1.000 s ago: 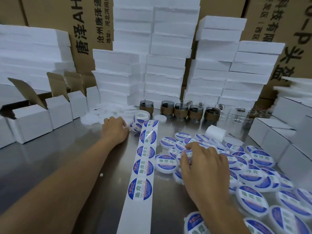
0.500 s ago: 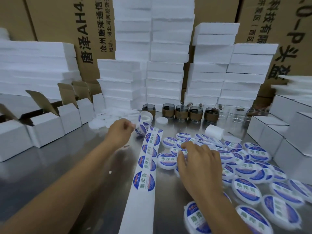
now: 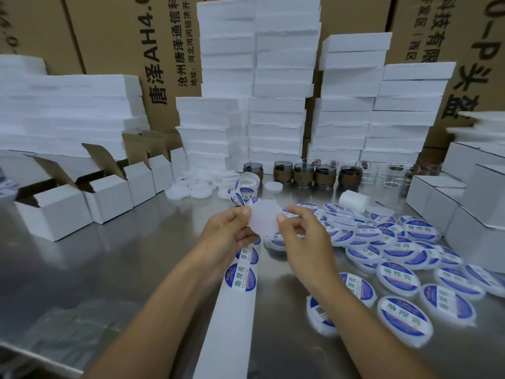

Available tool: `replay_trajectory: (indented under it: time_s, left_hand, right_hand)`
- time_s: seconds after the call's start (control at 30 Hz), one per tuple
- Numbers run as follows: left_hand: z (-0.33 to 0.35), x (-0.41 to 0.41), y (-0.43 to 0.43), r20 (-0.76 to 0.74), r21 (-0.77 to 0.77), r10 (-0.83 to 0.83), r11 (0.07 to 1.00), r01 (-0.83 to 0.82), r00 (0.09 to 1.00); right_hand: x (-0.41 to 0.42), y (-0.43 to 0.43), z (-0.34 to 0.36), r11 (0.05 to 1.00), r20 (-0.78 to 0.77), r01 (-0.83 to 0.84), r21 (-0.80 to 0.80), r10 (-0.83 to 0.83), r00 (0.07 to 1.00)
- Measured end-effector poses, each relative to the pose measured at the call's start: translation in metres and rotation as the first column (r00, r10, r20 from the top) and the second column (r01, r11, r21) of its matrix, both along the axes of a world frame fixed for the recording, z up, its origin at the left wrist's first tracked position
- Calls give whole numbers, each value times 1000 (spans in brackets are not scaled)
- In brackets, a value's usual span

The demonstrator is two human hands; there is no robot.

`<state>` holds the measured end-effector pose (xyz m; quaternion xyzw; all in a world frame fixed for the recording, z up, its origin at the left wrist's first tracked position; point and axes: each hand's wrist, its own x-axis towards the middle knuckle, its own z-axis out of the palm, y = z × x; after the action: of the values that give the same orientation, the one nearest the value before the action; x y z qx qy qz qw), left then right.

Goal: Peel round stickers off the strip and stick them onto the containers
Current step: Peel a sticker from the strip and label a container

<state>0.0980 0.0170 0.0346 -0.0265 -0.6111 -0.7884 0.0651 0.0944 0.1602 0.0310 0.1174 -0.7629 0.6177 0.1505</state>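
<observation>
Against the back wall we see tall brown cardboard cartons printed in black, fronted by stacks of white foam slabs. Below them spreads the brushed steel surface, smooth and reflective, with folded white card boxes along its sides. A long white backing strip runs toward us down the middle, carrying glossy blue-and-white round stickers. To its right lie many flat round containers, already labelled. Smallest, raised above the strip, is a translucent white round plastic container with no sticker on it. Our left hand and right hand each pinch its rim, fingers curled close on opposite edges. We judge it light, thin, slightly flexible and slick, so the rim is the place to hold, leaving the flat face free for a sticker.
</observation>
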Motion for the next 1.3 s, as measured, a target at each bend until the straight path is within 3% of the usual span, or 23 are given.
replay_trajectory:
  time_s: [0.07,0.3,0.43,0.47,0.53,0.63,0.73,0.9,1.1,1.3]
  left_hand:
    - [0,0,0,17,8,-18,1000,18,1000]
    - [1,-3,6,-24,86,-91,992,92,996]
    - [-2,-5,5,-57,65,-62,996,66,996]
    - [-2,-6,4,-58,92,-39,995,44,998]
    - [-1,-9,-2,-46,176,38,984,-30,998]
    - [-1,-13,-10,-21,290,138,949,-127,990]
    - [-1,-14,-12,-21,316,169,936,-154,985]
    - [-1,-15,-11,-45,333,124,937,-102,991]
    - [1,-12,-9,-56,314,98,946,-76,994]
    - [5,-11,-10,-33,320,162,936,-143,986]
  right_hand:
    - [-2,1,2,995,74,-52,-89,59,996]
    - [4,-5,4,963,160,-217,-159,242,957]
    - [6,-6,1,965,136,-203,-163,226,965]
    - [6,-6,-1,978,117,-171,-121,185,976]
    - [8,-7,-4,986,65,-118,117,111,992]
    - [14,-10,-13,825,-35,-116,552,161,986]
    - [16,-13,-15,719,-56,-142,681,245,968]
    - [15,-12,-17,575,-5,-138,806,241,971]
    - [14,-13,-15,593,-20,-113,797,213,977]
    - [11,-9,-11,736,-92,-41,676,139,986]
